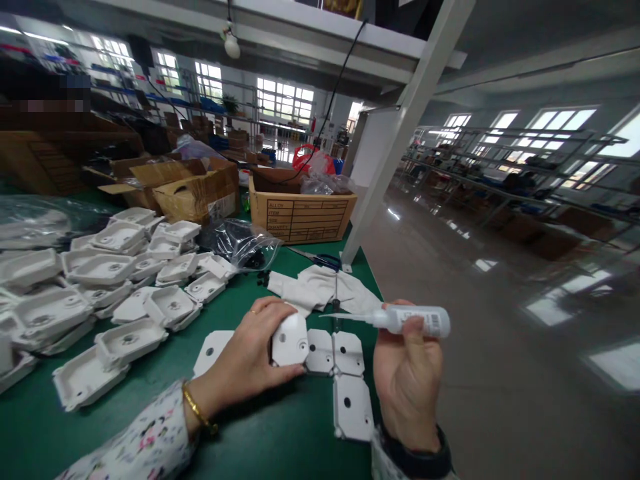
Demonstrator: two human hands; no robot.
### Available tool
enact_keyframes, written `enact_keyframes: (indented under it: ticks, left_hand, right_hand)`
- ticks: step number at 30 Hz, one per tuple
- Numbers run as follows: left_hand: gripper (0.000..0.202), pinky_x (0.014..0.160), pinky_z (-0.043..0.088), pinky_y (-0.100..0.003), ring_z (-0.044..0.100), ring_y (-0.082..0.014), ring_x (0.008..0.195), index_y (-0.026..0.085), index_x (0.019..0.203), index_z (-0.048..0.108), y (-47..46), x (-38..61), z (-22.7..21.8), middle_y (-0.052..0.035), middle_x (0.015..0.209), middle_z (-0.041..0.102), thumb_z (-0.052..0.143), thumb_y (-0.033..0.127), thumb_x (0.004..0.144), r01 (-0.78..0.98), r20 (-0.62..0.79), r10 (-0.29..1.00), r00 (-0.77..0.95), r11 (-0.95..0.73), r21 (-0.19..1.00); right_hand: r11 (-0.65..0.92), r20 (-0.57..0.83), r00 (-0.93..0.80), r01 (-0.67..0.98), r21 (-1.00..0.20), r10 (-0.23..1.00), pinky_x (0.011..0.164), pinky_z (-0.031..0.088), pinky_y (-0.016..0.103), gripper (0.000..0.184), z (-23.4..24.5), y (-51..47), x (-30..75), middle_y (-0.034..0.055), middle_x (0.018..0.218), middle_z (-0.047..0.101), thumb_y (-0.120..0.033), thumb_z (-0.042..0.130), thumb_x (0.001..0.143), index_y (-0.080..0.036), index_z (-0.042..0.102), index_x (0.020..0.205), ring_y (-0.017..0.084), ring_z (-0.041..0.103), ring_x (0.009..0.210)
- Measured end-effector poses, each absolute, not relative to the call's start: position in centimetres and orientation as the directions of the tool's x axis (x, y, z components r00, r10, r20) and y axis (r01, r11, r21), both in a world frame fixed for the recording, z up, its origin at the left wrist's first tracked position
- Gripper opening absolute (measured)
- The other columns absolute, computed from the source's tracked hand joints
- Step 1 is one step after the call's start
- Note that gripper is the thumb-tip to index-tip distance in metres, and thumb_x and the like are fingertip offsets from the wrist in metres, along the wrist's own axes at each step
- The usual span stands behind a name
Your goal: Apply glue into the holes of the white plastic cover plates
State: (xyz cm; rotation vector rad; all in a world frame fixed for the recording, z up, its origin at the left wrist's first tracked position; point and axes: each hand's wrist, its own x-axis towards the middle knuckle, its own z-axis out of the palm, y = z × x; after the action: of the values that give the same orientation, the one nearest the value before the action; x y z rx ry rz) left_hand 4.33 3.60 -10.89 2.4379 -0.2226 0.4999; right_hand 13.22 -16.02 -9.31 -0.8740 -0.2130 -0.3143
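My left hand grips a white plastic housing cover by its edges, its flat face with round holes turned up toward me. In my right hand is a small translucent glue bottle, held sideways so that its long thin nozzle points left, apart from the cover. On the green table just right of the held cover lie more white covers, one of them nearer me. Another cover is partly hidden behind my left wrist.
Many white housings are heaped at the left. Behind are a clear plastic bag, scissors, a white cloth and a screwdriver. Cardboard boxes line the back. A pale metal post rises at the table's right edge.
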Motion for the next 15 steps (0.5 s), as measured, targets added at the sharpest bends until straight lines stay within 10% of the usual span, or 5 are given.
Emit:
enact_keyframes:
  ticks: [4, 7, 12, 15]
  left_hand:
    - [0.066, 0.109, 0.028, -0.052, 0.024, -0.0336, 0.134, 0.021, 0.120, 0.049, 1.6, 1.6, -11.5, -0.0104, 0.139, 0.041, 0.069, 0.054, 0.068, -0.396, 0.256, -0.307, 0.917, -0.783, 0.480]
    - [0.031, 0.110, 0.025, -0.051, 0.026, -0.0295, 0.135, 0.020, 0.118, 0.050, -0.2, 0.4, -13.1, -0.0090, 0.140, 0.043, 0.049, 0.028, 0.088, -0.463, 0.237, -0.400, 0.885, -0.805, 0.370]
    - [0.062, 0.110, 0.022, -0.055, 0.021, -0.0321, 0.137, 0.019, 0.136, 0.033, -0.2, 0.4, -11.8, -0.0123, 0.148, 0.028, 0.048, 0.052, 0.085, -0.381, 0.262, -0.304, 0.916, -0.866, 0.324]
    - [0.050, 0.111, 0.021, -0.052, 0.021, -0.0306, 0.137, 0.017, 0.120, 0.048, 2.7, 0.5, -9.3, -0.0118, 0.146, 0.032, 0.055, 0.048, 0.082, -0.087, 0.299, -0.004, 0.954, -0.960, 0.267]
  right_hand:
    - [0.744, 0.119, 0.968, 0.246, -0.622, -0.221, 0.067, 0.051, 0.022, 0.030, -8.9, -17.0, 14.6, -0.0019, 0.079, 0.057, -0.030, 0.082, 0.064, -0.016, 0.060, 0.077, 0.010, 0.055, 0.072]
    - [0.792, 0.030, 0.983, 0.164, -0.588, -0.181, 0.064, 0.051, 0.022, 0.030, -9.1, -17.1, 14.7, -0.0019, 0.080, 0.055, -0.026, 0.082, 0.062, -0.016, 0.058, 0.077, 0.010, 0.054, 0.072]
    - [0.779, -0.031, 0.988, 0.102, -0.619, -0.154, 0.062, 0.054, 0.024, 0.026, -9.4, -16.8, 14.7, -0.0004, 0.082, 0.055, -0.025, 0.080, 0.062, -0.017, 0.058, 0.075, 0.012, 0.055, 0.073]
    - [0.763, -0.053, 0.993, 0.044, -0.645, -0.103, 0.059, 0.055, 0.029, 0.019, -10.1, -17.2, 15.2, 0.0014, 0.081, 0.056, -0.025, 0.076, 0.065, -0.019, 0.060, 0.074, 0.014, 0.056, 0.071]
